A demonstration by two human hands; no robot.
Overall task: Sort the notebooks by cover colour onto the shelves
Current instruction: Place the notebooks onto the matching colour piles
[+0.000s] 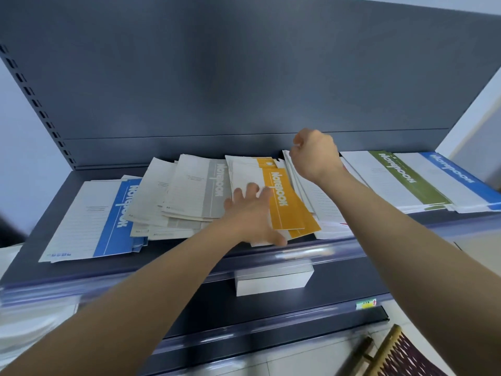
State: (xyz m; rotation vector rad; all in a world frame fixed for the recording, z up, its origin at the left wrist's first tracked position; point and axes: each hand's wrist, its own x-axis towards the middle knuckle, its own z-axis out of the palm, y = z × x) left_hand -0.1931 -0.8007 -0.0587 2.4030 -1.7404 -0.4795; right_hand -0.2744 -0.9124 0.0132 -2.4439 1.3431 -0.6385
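Note:
Notebooks lie in loose piles on the dark grey shelf (40, 226). My left hand (252, 213) rests with spread fingers on the yellow notebooks (287, 207), thumb along their front edge. To their right is a stack of white-faced notebooks (322, 207) with a sliver of red showing. My right hand (314, 156) is curled round the far end of that stack, at the back panel. A blue notebook (116, 213) lies at the left, with grey notebooks (214, 185) beside it. At the right lie a green notebook (398, 169) and another blue notebook (452, 169).
The shelf's tall back panel (244, 77) rises behind the piles, and a clear rail (311, 252) runs along the front edge. A white box (273, 280) sits on the lower shelf beneath. A woven chair (398, 354) stands at bottom right.

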